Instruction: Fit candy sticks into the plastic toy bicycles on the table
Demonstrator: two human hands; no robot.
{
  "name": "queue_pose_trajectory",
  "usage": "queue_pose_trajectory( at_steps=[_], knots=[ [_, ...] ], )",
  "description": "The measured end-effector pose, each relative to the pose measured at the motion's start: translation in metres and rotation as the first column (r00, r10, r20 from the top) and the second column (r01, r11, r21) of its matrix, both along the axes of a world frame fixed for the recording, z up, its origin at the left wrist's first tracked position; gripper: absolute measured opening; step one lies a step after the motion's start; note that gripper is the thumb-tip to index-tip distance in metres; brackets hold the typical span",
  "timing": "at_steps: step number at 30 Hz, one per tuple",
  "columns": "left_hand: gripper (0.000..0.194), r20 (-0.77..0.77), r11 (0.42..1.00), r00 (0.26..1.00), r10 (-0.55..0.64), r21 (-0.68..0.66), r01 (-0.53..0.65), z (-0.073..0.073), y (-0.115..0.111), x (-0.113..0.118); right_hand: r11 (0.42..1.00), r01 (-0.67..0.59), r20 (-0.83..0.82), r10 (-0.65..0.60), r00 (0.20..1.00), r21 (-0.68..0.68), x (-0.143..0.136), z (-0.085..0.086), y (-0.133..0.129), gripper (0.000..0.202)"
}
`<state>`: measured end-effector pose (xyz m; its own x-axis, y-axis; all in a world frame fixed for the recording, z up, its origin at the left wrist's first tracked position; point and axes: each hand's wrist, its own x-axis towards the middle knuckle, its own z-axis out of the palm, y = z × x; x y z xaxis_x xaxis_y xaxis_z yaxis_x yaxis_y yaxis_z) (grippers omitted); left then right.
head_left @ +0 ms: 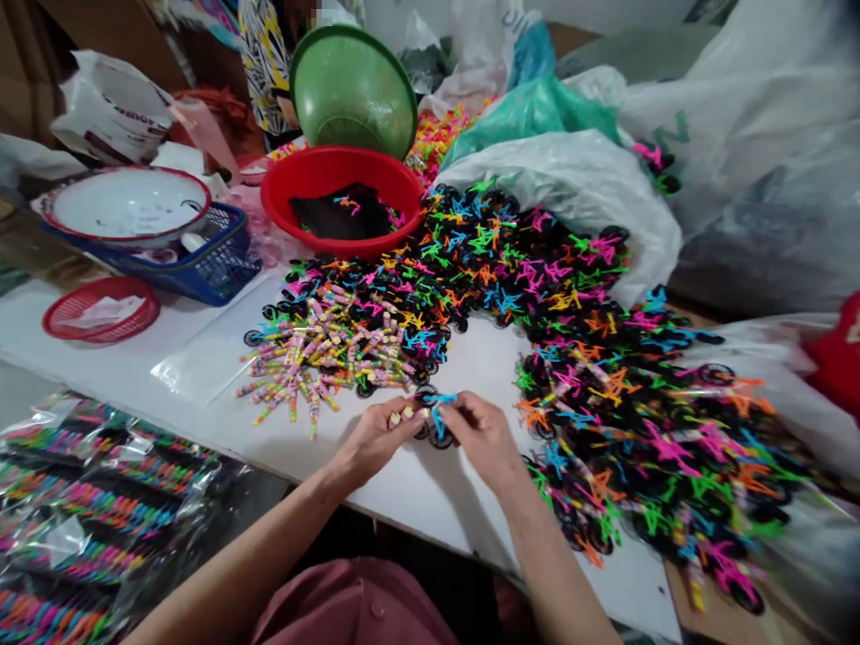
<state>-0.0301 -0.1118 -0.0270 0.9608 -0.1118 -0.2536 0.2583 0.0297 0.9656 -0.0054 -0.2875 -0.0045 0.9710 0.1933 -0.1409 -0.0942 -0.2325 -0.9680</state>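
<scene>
My left hand (374, 441) is closed around a few small candy-filled tubes (406, 416), their pale ends pointing up between thumb and fingers. Pinched in my right hand (485, 432) is a small toy bicycle (442, 416) with a blue frame and black wheels. Both hands meet over the white table, the bicycle touching or nearly touching the tubes. Left of them lies a heap of pink-and-yellow tubes (315, 354). A large pile of coloured toy bicycles (484, 240) curves behind and to the right, with some tubes attached or mixed in at the right.
Behind the pile stand a red basin (280, 213) and a green colander (356, 85), near another person's patterned sleeve (263, 63). A blue basket (219, 260), enamel bowl (127, 202) and small red basket (100, 313) sit left. Packed plastic bags (87, 511) lie lower left; a white sack (571, 170) lies behind.
</scene>
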Motion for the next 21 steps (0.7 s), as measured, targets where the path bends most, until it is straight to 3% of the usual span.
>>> queue_pose_trajectory(
  at_steps=[4,10,15,18,21],
  knots=[
    [0.027,0.035,1.000,0.999,-0.022,-0.004,0.022,0.001,-0.001,-0.005,0.980,0.003,-0.170,0.032,0.985,0.199,-0.007,-0.015,0.012,0.030],
    [0.024,0.055,0.999,0.998,-0.042,-0.007,0.042,0.000,-0.006,-0.015,0.953,0.053,-0.255,0.026,0.967,0.300,-0.016,-0.022,0.013,0.032],
    [0.028,-0.006,0.996,0.999,-0.031,-0.081,0.031,-0.003,-0.013,-0.017,0.942,0.070,-0.204,-0.002,0.979,0.328,-0.019,-0.016,0.002,0.028],
    [0.025,0.038,0.998,0.997,-0.062,0.011,0.062,-0.005,-0.012,-0.017,0.953,0.016,-0.240,0.059,0.969,0.301,-0.022,-0.012,0.002,0.027],
    [0.021,0.104,0.991,0.992,-0.071,0.121,0.058,-0.011,-0.009,-0.022,0.966,0.042,-0.238,0.020,0.971,0.253,-0.028,-0.016,0.008,0.030]
  ],
)
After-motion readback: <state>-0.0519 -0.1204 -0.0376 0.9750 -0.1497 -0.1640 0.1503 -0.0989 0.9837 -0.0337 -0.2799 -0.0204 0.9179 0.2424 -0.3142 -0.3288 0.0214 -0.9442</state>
